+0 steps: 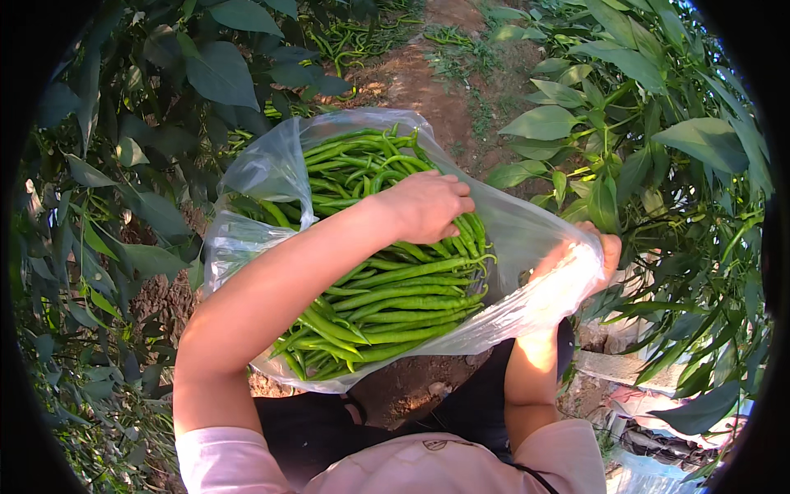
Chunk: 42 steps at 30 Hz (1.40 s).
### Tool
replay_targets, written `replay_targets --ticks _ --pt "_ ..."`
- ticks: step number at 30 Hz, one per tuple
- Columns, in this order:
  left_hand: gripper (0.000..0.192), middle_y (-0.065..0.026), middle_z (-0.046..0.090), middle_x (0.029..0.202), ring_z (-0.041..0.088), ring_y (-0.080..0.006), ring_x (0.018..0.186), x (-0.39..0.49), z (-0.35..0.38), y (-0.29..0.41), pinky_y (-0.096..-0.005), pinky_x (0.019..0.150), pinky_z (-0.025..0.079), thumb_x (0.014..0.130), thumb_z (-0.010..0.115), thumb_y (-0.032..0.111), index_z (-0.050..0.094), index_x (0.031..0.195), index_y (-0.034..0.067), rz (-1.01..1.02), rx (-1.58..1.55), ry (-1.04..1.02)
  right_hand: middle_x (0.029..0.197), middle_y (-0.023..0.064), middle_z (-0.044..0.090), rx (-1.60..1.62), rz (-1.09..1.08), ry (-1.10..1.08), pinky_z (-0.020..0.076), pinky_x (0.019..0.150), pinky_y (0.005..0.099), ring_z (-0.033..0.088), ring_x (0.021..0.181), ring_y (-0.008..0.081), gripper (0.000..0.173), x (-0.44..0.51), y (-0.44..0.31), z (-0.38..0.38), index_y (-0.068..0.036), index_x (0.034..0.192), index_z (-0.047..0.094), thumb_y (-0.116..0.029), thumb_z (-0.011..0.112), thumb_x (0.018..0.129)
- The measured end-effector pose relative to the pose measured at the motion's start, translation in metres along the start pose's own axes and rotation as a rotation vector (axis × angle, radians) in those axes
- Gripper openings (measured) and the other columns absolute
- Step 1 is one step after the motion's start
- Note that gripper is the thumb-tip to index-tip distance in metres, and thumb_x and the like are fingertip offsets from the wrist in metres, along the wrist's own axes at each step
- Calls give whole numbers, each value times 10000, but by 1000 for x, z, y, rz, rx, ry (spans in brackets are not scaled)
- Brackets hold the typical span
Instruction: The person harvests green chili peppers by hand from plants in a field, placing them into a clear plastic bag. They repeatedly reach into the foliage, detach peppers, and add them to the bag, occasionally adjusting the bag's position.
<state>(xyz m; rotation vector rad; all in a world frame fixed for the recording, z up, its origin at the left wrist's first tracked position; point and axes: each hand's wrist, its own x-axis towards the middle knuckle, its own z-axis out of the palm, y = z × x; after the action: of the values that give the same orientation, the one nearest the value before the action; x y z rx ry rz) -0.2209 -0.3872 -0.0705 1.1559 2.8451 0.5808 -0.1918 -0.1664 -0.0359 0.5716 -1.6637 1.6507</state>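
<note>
A clear plastic bag (518, 228) lies wide at the mouth before me, full of long green chili peppers (407, 302). Most of the peppers lie side by side, several with curled stems towards the right. My left hand (426, 207) rests on the upper right of the heap with its fingers curled down. The palm side is hidden, so whether it grips any peppers does not show. At the far right, my right hand (602, 253) holds the bag's edge and stretches the film out sideways. A knotted or gathered part of the bag (307, 216) is on the left side.
Leafy pepper plants (222, 74) crowd the left, and more plants (605, 136) stand close on the right. A dirt path (426, 80) runs ahead, with loose green peppers (364, 40) piled along its left. Pale slabs (623, 368) and crumpled plastic (654, 475) lie at the lower right.
</note>
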Motion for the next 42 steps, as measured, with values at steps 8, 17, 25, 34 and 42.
replay_targets --ticks 8,17,25,34,42 --pt "549 -65 530 1218 512 -245 1147 -14 36 4 -398 951 441 856 705 393 583 1344 171 -341 291 1 598 -9 463 -15 -173 -97 297 563 222 427 622 78 396 11 19 -38 -73 793 468 -339 733 918" --pt "588 -90 526 1290 456 -249 1221 -9 23 7 -425 1022 340 942 553 495 531 1432 169 -376 429 -136 669 28 421 -211 -129 -91 335 574 265 390 605 131 325 6 22 -45 -78 739 400 -164 596 983" --pt "971 -167 330 1578 227 -346 1500 -33 59 -15 -576 1217 94 809 451 829 283 1572 252 -161 351 -103 756 99 464 -310 -21 -42 394 620 361 479 673 241 147 -1 18 -57 -18 826 498 -50 529 966" --pt "969 -200 301 1582 224 -351 1498 -17 62 10 -564 1220 93 850 379 827 299 1566 179 -230 289 -152 692 -10 422 -21 -58 -103 340 573 262 421 651 87 277 7 12 -38 -88 745 414 -52 630 915" --pt "791 -149 482 1320 419 -307 1309 -84 -61 38 -487 1060 357 779 752 525 508 1337 20 -894 533 -107 749 -14 578 1 105 -24 417 633 199 508 674 60 164 5 -9 -16 -25 818 562 66 695 793"
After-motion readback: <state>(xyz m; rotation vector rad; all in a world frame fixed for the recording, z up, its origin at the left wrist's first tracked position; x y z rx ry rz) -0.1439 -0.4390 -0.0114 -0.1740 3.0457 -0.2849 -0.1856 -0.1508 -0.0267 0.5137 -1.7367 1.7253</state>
